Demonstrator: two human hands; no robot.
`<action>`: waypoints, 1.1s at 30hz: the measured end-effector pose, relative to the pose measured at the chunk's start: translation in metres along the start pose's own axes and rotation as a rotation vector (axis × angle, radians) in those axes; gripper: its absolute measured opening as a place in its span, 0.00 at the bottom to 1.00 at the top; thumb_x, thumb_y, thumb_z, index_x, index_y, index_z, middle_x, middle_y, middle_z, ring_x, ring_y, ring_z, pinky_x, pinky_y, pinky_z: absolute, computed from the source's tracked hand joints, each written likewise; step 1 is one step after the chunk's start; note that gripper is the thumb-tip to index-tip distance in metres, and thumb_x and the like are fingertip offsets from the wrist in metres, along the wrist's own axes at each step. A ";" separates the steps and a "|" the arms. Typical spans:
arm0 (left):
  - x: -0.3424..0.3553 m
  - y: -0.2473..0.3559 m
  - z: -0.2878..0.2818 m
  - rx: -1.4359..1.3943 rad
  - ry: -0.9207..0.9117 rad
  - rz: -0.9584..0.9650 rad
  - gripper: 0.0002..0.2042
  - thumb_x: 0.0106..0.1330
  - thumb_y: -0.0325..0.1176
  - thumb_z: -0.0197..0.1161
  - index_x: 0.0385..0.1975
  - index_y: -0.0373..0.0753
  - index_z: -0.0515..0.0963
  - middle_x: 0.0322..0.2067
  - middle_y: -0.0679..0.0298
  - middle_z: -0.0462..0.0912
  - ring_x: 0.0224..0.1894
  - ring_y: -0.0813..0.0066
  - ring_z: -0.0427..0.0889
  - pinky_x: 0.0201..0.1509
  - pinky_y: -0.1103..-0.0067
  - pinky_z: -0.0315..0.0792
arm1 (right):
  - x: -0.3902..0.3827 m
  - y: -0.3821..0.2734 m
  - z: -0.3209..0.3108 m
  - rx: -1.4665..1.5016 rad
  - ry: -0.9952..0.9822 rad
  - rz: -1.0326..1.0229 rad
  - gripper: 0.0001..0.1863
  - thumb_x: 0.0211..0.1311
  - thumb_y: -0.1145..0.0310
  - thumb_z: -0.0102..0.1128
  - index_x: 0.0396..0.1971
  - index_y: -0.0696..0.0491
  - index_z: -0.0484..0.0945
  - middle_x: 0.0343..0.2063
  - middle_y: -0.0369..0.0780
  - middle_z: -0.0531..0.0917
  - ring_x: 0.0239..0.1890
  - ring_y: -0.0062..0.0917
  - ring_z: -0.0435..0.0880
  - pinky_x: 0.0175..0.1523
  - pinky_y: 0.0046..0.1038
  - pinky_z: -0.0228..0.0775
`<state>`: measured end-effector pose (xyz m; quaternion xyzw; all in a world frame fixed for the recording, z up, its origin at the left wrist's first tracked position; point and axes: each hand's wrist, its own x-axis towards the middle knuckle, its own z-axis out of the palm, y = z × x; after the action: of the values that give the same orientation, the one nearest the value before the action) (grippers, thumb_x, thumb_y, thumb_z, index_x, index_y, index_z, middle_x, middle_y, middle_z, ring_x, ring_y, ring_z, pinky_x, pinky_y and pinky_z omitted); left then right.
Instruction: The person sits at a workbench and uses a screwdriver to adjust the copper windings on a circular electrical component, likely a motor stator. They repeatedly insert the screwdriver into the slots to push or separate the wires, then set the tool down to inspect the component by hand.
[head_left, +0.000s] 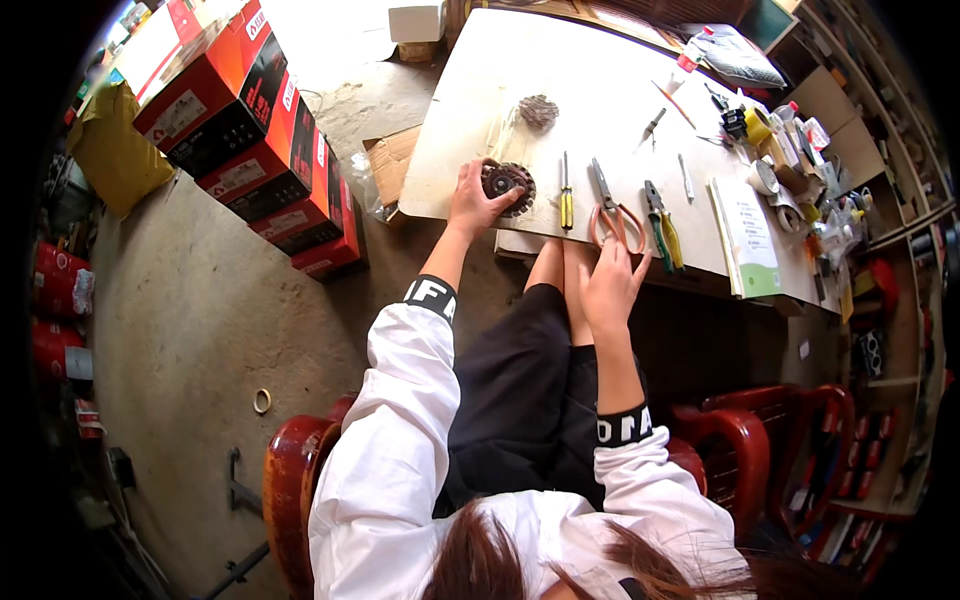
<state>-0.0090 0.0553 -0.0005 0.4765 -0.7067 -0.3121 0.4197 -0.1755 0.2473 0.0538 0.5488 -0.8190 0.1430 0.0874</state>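
Note:
My left hand [476, 203] holds a round, dark brown part with a toothed rim [524, 181] at the table's near left edge, thumb over its face and fingers on its side. Behind it lies a second brown, ridged round piece [539, 112] beside some pale strands [503, 130]. My right hand [611, 285] is at the table's front edge, fingers stretched out close to the orange handles of scissors [602, 185]; whether they touch is unclear. Left of the scissors is a yellow-handled screwdriver [566, 205], and to their right are pliers [664, 228] with green and yellow grips.
Papers [745, 235], tape rolls [763, 177] and a bottle [694, 50] crowd the table's right side. Red and black boxes [245, 180] are stacked at the left. Red chairs [735, 440] stand at the lower right, with shelves [900, 330] beyond. A tape ring [262, 401] lies on the floor.

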 end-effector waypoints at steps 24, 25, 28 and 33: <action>0.003 0.013 0.003 0.215 -0.007 -0.021 0.30 0.54 0.57 0.68 0.44 0.34 0.80 0.41 0.54 0.83 0.48 0.61 0.80 0.53 0.71 0.72 | -0.085 -0.033 0.018 1.273 -0.543 0.275 0.13 0.69 0.66 0.53 0.30 0.58 0.81 0.20 0.38 0.79 0.24 0.22 0.76 0.35 0.21 0.66; 0.006 0.006 0.000 0.078 -0.060 -0.073 0.31 0.54 0.58 0.68 0.44 0.34 0.80 0.39 0.54 0.83 0.45 0.62 0.81 0.51 0.72 0.73 | -0.089 -0.024 0.021 1.462 -0.574 0.369 0.14 0.70 0.65 0.53 0.30 0.59 0.80 0.22 0.34 0.79 0.26 0.17 0.73 0.36 0.20 0.65; 0.008 -0.012 -0.008 -0.490 -0.196 -0.174 0.27 0.57 0.52 0.67 0.45 0.33 0.80 0.34 0.59 0.84 0.35 0.76 0.82 0.41 0.80 0.76 | -0.089 0.008 0.023 1.951 -0.601 0.642 0.13 0.72 0.64 0.51 0.31 0.56 0.78 0.23 0.29 0.74 0.26 0.14 0.69 0.40 0.19 0.65; -0.008 0.001 -0.034 -0.787 -0.405 -0.282 0.21 0.62 0.45 0.66 0.48 0.35 0.78 0.36 0.65 0.84 0.37 0.81 0.82 0.43 0.83 0.76 | -0.057 0.023 -0.020 2.554 -0.620 0.781 0.12 0.75 0.65 0.44 0.30 0.51 0.72 0.19 0.27 0.65 0.24 0.15 0.63 0.53 0.27 0.64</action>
<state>0.0221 0.0616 0.0135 0.3018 -0.5304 -0.6974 0.3758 -0.1752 0.3122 0.0524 -0.0082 -0.2046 0.6790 -0.7050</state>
